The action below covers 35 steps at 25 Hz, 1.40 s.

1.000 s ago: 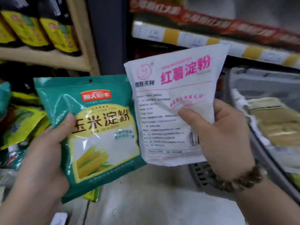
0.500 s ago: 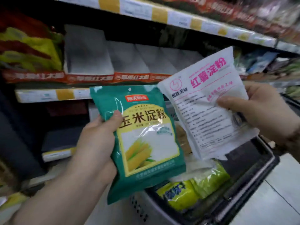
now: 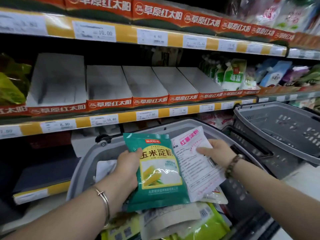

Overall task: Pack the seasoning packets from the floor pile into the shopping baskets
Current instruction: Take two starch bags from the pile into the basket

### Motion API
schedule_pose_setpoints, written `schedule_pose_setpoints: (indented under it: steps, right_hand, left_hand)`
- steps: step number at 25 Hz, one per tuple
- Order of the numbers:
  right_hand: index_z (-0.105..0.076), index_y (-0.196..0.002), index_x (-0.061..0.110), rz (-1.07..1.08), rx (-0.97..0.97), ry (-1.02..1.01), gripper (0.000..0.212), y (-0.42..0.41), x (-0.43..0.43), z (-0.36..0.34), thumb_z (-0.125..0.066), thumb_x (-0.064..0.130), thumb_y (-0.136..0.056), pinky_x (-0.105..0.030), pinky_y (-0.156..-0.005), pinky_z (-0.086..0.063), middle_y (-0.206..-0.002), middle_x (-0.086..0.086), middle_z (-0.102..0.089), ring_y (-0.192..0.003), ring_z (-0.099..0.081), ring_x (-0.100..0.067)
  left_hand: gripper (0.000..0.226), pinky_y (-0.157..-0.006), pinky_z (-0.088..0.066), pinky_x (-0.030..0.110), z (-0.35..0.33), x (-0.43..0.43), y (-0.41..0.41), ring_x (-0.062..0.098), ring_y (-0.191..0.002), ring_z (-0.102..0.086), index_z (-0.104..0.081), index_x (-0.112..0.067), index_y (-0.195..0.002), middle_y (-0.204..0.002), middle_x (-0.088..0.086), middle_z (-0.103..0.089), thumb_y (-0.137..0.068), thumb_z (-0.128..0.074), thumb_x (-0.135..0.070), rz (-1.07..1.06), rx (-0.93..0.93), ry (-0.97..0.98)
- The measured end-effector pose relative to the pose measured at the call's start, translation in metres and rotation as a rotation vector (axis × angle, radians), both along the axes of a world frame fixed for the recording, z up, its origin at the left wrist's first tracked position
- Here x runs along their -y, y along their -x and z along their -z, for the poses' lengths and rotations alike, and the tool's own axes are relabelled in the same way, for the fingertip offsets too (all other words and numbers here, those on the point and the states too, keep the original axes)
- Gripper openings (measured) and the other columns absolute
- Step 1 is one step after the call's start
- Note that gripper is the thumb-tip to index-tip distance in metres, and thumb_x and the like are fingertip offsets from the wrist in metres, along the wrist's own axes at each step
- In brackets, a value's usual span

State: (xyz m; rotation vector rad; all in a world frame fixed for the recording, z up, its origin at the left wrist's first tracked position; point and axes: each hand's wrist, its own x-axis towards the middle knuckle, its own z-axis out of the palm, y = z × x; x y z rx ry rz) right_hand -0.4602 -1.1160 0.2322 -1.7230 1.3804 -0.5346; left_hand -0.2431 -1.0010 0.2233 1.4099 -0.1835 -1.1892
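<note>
Left hand [image 3: 128, 168] grips green packet [image 3: 159, 177], right hand [image 3: 216, 151] grips white packet [image 3: 197, 168] over grey basket [image 3: 81, 167]; lay both flat, release

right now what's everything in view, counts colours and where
green packet: one, green with yellow corn panel, over the near basket
white packet: one, white with pink print, beside the green one, partly behind it
near basket: one, light grey, bottom centre
loose packets: several, yellow-green, white and beige, inside the near basket
far basket: one, dark grey, right
display trays: five, white with red fronts, middle shelf
shelf pouches: several, green-white, blue and purple, middle shelf right
price tags: many, white on yellow strips, shelf edges
bangle: one, metal, left wrist
bead bracelet: one, brown, right wrist
left hand: grips the green packet
right hand: grips the white packet
</note>
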Motion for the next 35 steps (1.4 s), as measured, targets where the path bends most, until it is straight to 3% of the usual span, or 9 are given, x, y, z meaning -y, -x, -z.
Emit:
schedule_pose_setpoints:
  steps: [5, 8, 11, 14, 16, 18, 25, 32, 35]
  right_hand:
    - [-0.065, -0.088, 0.011, 0.067, 0.011, -0.045, 0.005, 0.005, 0.019, 0.035, -0.065, 0.016, -0.087, -0.03, -0.07, -0.054, -0.09, -0.005, -0.071, -0.077, -0.067, -0.017]
    - [-0.059, -0.105, 0.007, 0.071, -0.394, 0.059, 0.033, 0.004, 0.026, 0.055, -0.061, 0.035, -0.088, -0.031, -0.08, -0.048, -0.108, -0.01, -0.066, -0.097, -0.062, -0.026]
    - [-0.034, -0.138, 0.01, 0.053, -0.588, 0.12, 0.064, 0.004, 0.02, 0.061, -0.052, 0.047, -0.089, -0.038, -0.096, -0.044, -0.138, -0.012, -0.045, -0.12, -0.049, -0.028]
    - [-0.01, -0.149, 0.027, -0.238, -0.751, 0.205, 0.07, -0.004, 0.006, 0.062, -0.029, 0.061, -0.092, -0.051, -0.115, -0.014, -0.158, -0.003, -0.007, -0.144, -0.008, -0.03]
    - [-0.002, -0.149, 0.033, -0.372, -0.741, 0.153, 0.062, -0.011, -0.004, 0.065, -0.018, 0.058, -0.095, -0.052, -0.114, 0.004, -0.158, 0.001, 0.009, -0.145, 0.011, -0.025]
    - [0.003, -0.149, 0.035, -0.443, -0.709, 0.141, 0.058, -0.014, -0.008, 0.07, -0.016, 0.054, -0.097, -0.05, -0.114, 0.007, -0.158, 0.001, 0.013, -0.145, 0.012, -0.02]
    - [0.008, -0.148, 0.035, -0.522, -0.704, 0.081, 0.058, -0.016, 0.003, 0.077, -0.015, 0.053, -0.098, -0.047, -0.115, 0.005, -0.157, 0.001, 0.015, -0.145, 0.01, -0.018]
    - [0.009, -0.148, 0.036, -0.474, -0.736, 0.079, 0.056, -0.019, 0.0, 0.078, -0.014, 0.05, -0.099, -0.045, -0.116, 0.002, -0.157, 0.001, 0.016, -0.145, 0.007, -0.018]
    - [-0.012, -0.15, 0.028, -0.301, -0.463, -0.007, 0.054, -0.027, -0.007, 0.065, -0.034, 0.032, -0.1, -0.038, -0.114, -0.02, -0.159, -0.002, -0.002, -0.142, -0.018, -0.019]
  left_hand:
    - [0.014, -0.08, -0.053, 0.051, 0.038, 0.015, 0.003, 0.033, -0.078, -0.063, -0.059, -0.004, -0.098, -0.092, 0.018, -0.064, -0.096, -0.053, -0.017, -0.05, 0.164, -0.172]
    - [0.014, -0.077, -0.045, 0.034, 0.052, 0.01, 0.006, 0.027, -0.084, -0.053, -0.054, 0.001, -0.104, -0.098, 0.013, -0.059, -0.093, -0.055, -0.008, -0.068, 0.312, -0.252]
    - [0.034, -0.073, -0.044, 0.031, 0.051, 0.0, 0.009, 0.028, -0.088, -0.054, -0.052, 0.0, -0.115, -0.109, 0.016, -0.06, -0.083, -0.063, -0.004, -0.001, 0.557, -0.257]
    - [0.067, -0.113, -0.023, 0.042, 0.044, -0.008, 0.019, 0.029, -0.141, -0.022, -0.028, -0.022, -0.146, -0.154, 0.008, -0.022, -0.089, -0.059, -0.04, 0.455, 1.076, -0.294]
    - [0.07, -0.117, 0.001, 0.048, 0.046, -0.009, 0.029, 0.022, -0.147, 0.005, -0.007, -0.034, -0.151, -0.159, -0.002, 0.01, -0.093, -0.037, -0.058, 0.753, 1.266, -0.285]
    - [0.068, -0.115, 0.008, 0.05, 0.052, -0.007, 0.033, 0.02, -0.146, 0.015, 0.006, -0.035, -0.15, -0.157, -0.004, 0.021, -0.094, -0.023, -0.062, 0.845, 1.364, -0.295]
    - [0.071, -0.116, 0.009, 0.037, 0.065, 0.015, 0.038, 0.016, -0.143, 0.023, 0.014, -0.015, -0.15, -0.154, 0.004, 0.029, -0.097, -0.012, -0.054, 0.939, 1.565, -0.275]
    - [0.072, -0.117, 0.006, 0.039, 0.058, 0.019, 0.041, 0.02, -0.145, 0.018, 0.012, -0.01, -0.15, -0.156, 0.008, 0.024, -0.098, -0.012, -0.053, 1.016, 1.529, -0.299]
    - [0.071, -0.117, -0.014, 0.036, 0.04, 0.01, 0.035, 0.024, -0.147, -0.006, -0.003, -0.01, -0.152, -0.159, 0.01, 0.004, -0.099, -0.026, -0.051, 1.093, 1.47, -0.278]
